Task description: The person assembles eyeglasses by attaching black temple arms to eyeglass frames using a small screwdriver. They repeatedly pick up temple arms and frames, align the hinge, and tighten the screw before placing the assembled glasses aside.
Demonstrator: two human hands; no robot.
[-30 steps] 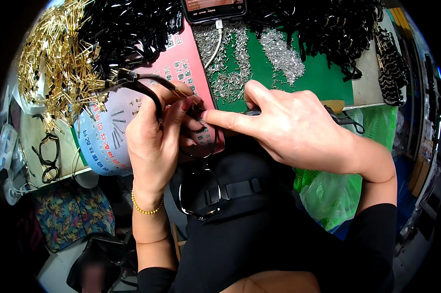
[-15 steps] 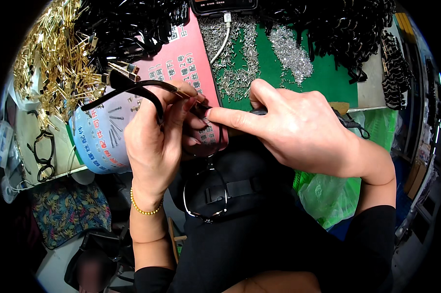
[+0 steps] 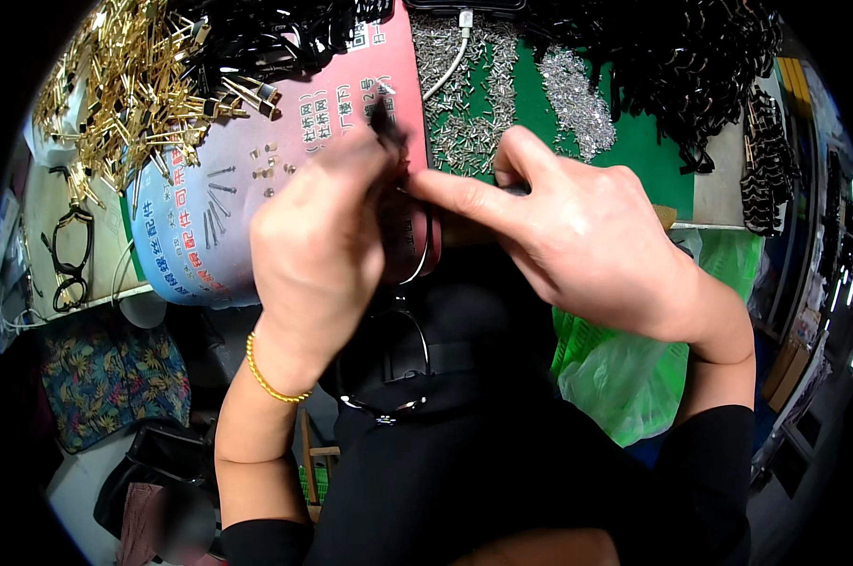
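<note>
My left hand (image 3: 323, 226) is closed on a pair of eyeglasses (image 3: 386, 417), whose thin, dark-and-silver rims hang below the fingers in front of my black clothing. A dark temple arm (image 3: 386, 124) sticks up past the left hand, smeared by motion. My right hand (image 3: 587, 241) meets it from the right, index finger stretched to the hinge end of the eyeglasses. Its other fingers curl round a dark thing (image 3: 516, 189), mostly hidden, whose kind I cannot make out. Fingers cover the exact contact point.
Gold-coloured temple pieces (image 3: 115, 85) heap at the left; black temple arms (image 3: 662, 66) pile at the far right. Silver screws (image 3: 464, 132) and small clear bits (image 3: 577, 104) lie on a green mat (image 3: 658, 179). A printed pink-blue mat (image 3: 242, 160), another eyeglasses frame (image 3: 71, 250) and a white cable (image 3: 455, 66) are near.
My left hand has rolled over, its back now upward, swinging the temple arm from pointing left to pointing up. The hanging rims shift slightly left. My right index finger stays at the hinge end.
</note>
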